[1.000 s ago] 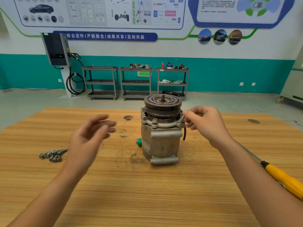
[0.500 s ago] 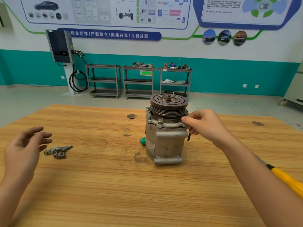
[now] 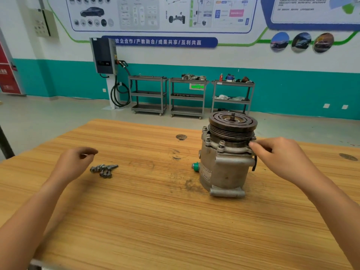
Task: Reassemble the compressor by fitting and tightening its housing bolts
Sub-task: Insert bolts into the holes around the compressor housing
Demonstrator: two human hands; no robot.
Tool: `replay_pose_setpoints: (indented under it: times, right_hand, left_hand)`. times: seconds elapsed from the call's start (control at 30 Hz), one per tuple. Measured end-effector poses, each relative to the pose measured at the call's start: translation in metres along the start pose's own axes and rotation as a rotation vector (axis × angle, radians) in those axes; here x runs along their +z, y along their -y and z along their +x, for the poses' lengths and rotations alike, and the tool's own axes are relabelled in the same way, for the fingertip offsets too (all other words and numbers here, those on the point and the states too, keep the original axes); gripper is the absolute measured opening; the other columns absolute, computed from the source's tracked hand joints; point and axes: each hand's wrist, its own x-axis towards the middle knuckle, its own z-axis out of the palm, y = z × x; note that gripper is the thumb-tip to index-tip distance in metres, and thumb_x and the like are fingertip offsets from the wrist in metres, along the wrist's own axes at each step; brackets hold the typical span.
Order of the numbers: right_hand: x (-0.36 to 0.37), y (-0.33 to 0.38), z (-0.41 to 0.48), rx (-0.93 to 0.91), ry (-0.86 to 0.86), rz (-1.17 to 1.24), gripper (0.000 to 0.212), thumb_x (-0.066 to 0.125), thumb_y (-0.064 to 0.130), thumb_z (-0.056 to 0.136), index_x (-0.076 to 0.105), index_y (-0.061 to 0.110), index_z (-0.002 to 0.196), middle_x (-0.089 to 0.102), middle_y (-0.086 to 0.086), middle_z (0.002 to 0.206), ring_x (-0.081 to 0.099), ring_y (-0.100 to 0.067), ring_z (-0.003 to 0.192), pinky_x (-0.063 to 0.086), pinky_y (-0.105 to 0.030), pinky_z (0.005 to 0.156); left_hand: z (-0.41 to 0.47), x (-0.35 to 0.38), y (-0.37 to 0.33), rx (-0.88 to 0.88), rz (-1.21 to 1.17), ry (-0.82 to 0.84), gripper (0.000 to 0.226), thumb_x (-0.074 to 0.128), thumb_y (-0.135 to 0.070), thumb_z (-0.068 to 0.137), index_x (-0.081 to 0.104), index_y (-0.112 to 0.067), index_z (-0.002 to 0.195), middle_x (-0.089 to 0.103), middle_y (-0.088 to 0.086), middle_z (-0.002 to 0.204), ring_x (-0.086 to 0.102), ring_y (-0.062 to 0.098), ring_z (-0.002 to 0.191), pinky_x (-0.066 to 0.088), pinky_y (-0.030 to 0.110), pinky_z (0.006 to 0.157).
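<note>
The striped wooden tabletop (image 3: pixel 175 221) carries everything. Nearest on it, the left hand (image 3: pixel 76 164) hovers just beside a small heap of loose steel flanged bolts (image 3: pixel 103 170), its grip slack, fingers loosely curled with nothing seen in them. The bolts look light, hard and apt to roll, so each is probably best taken by the head between thumb and fingertip. To the right, near the tabletop's far edge, the grey cast-metal compressor (image 3: pixel 226 164) stands upright on its end, its dark grooved pulley (image 3: pixel 232 123) on top. It looks heavy, rigid and stable; the plain body or lower mounting lug seems a safer hold than the pulley, which may turn, or the green plastic port cap (image 3: pixel 195 166), which looks the most fragile part. The right hand (image 3: pixel 280 158) has its grip pinched on the right-edge housing bolt (image 3: pixel 253 137) at the flange, apparently turning it by finger. Other bolts already sit in the flange. A riveted nameplate (image 3: pixel 207 173) on the body bears print too small to read. Beyond, three grey shelf trolleys (image 3: pixel 187 96) line the teal wall, one with an unreadable green sign. A blue wall banner (image 3: pixel 165 42) reads 校企合作/产教融合/成果共享/互利共赢.
</note>
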Motion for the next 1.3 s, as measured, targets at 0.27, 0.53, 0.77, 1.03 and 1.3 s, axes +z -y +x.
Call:
replay_pose_setpoints:
  times: [0.27,0.53,0.77,1.03,1.3]
  right_hand:
    - [0.021,-0.004,-0.015,0.065,-0.162,0.245,0.044,0.051,0.043,0.090,0.064,0.013,0.120,0.058,0.005,0.068,0.050,-0.002,0.066,0.038,-0.019,0.059]
    - [0.020,-0.007,-0.021,0.092,-0.191,0.344,0.037,0.054,0.040,0.089,0.065,0.018,0.117,0.059,0.003,0.069,0.052,-0.005,0.065,0.038,-0.019,0.057]
    - [0.026,-0.007,-0.022,0.110,-0.147,0.376,0.040,0.056,0.038,0.088,0.062,0.017,0.121,0.060,0.003,0.071,0.053,-0.006,0.068,0.039,-0.020,0.059]
    - [0.027,-0.006,-0.023,0.112,-0.151,0.386,0.038,0.056,0.038,0.089,0.063,0.017,0.120,0.060,0.003,0.072,0.053,-0.006,0.069,0.040,-0.020,0.061]
    - [0.026,-0.007,-0.025,0.116,-0.147,0.411,0.037,0.056,0.037,0.089,0.063,0.017,0.119,0.061,0.001,0.075,0.055,-0.007,0.071,0.041,-0.019,0.062]
  left_hand:
    - [0.020,0.018,-0.025,0.230,0.592,0.417,0.031,0.059,-0.033,0.090,0.064,-0.017,0.117,0.060,-0.001,0.118,0.056,0.014,0.095,0.044,0.025,0.079]
    - [0.029,0.038,-0.019,0.156,0.700,0.403,0.020,0.062,-0.028,0.088,0.067,-0.019,0.105,0.066,-0.002,0.102,0.058,0.015,0.087,0.045,0.025,0.066]
    - [0.036,0.038,-0.017,0.112,0.548,0.433,0.020,0.064,-0.029,0.087,0.070,-0.014,0.098,0.069,0.001,0.097,0.057,0.012,0.077,0.042,0.021,0.061]
    - [0.038,0.027,-0.024,0.105,0.562,0.558,0.026,0.053,-0.007,0.090,0.067,-0.011,0.112,0.067,0.004,0.112,0.058,0.015,0.092,0.042,0.018,0.071]
    - [0.023,0.015,-0.016,0.111,0.349,0.305,0.019,0.057,-0.018,0.092,0.063,-0.011,0.108,0.064,0.004,0.095,0.059,0.018,0.078,0.040,0.022,0.055]
